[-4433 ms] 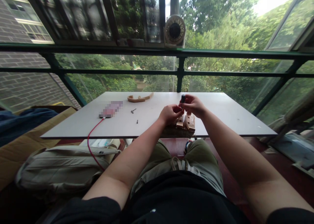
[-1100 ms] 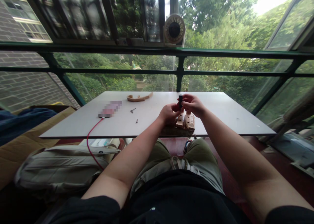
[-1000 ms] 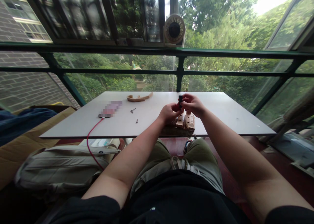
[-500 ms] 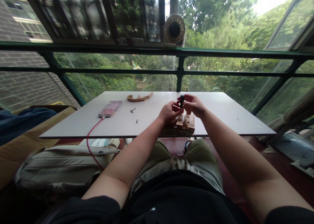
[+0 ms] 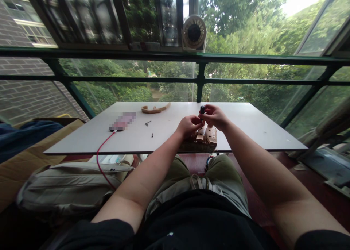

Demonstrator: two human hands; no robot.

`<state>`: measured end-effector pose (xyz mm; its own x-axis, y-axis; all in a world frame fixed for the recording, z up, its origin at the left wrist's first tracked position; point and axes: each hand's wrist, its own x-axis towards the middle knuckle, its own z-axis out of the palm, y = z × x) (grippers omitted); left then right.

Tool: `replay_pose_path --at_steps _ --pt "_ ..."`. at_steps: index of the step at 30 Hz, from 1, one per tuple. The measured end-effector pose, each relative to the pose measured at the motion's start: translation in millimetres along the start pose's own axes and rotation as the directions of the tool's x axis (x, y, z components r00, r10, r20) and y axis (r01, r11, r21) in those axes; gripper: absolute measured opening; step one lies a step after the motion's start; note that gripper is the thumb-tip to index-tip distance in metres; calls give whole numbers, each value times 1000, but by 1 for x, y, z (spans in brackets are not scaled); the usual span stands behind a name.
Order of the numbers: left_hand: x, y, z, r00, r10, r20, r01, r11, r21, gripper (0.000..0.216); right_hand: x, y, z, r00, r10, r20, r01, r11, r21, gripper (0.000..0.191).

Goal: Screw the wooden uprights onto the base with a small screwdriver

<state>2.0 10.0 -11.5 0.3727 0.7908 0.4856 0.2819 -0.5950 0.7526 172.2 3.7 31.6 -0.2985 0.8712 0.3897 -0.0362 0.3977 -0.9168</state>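
Both my hands meet over a wooden assembly (image 5: 210,135) of light, drilled blocks near the front edge of the white table (image 5: 254,133). My right hand (image 5: 216,117) is closed round a short screwdriver with a black handle (image 5: 202,109), held upright over the blocks. My left hand (image 5: 189,126) is closed in a pinch right beside the tool's lower end, against the wooden blocks. What its fingertips hold is hidden.
Further back on the table lie a curved wooden piece (image 5: 154,108), two small loose screws (image 5: 148,123), and a phone (image 5: 123,121) with a red cable (image 5: 102,158) hanging over the front edge. A grey bag (image 5: 71,186) lies on the floor at left. A railing and glass stand behind.
The black handle in my right hand has shifted slightly up and down and turned a little. Both hands have stayed over the wooden blocks.
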Motion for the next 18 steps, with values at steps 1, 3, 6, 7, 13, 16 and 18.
replay_pose_path --at_steps 1,3,6,7,13,16,18 --pt "0 1 0 1000 3 8 -3 1000 0 35 0 0 0 1000 -3 -2 3 1000 -2 37" --pt "-1 3 -1 1000 12 21 -12 1000 8 35 0 1 0 1000 -6 -7 6 1000 4 37" --pt "-1 4 -1 998 44 38 -45 999 29 32 1 0 -1 1000 -11 7 11 999 41 34" --pt "-1 5 -2 998 55 43 -57 998 37 30 1 0 -1 1000 -14 18 13 998 57 33" --pt "-1 5 -2 997 41 63 -47 995 91 34 2 2 -2 1000 -3 27 2 999 51 29" --pt "-1 4 -1 997 40 64 -44 997 62 36 3 3 -1 1000 -17 7 17 999 45 29" --pt "0 2 -1 998 39 58 -41 999 28 37 3 4 -1 1000 -24 6 23 999 43 30"
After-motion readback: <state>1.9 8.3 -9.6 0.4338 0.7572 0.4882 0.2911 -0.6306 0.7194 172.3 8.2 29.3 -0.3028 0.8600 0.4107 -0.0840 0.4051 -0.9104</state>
